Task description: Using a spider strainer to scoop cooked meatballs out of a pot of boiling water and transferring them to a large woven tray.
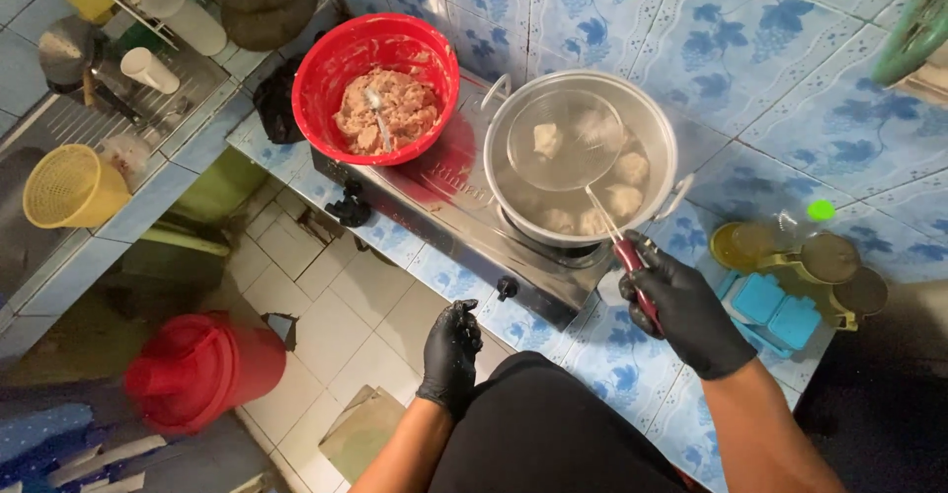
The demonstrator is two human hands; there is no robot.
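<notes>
Several pale dumplings [632,169] already float in the steel pot [660,118] at two o'clock of the red plastic bowl [326,59], still holding much meat mixture [387,110], while the black-gloved right hand [681,310] clasps the red-handled wire skimmer [565,141] and the gloved left hand [451,350] hangs loosely curled, empty.

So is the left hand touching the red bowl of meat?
Apart. The head view shows the left hand hanging below the stove's front edge, with stove top and tiled counter between it and the red bowl.

Red bowl [375,86] of pinkish-brown mince, silver pot [581,157], black-gloved hands, blue grape-patterned wall tiles [750,49], yellow basket [71,187], red-handled skimmer [565,143]
</notes>
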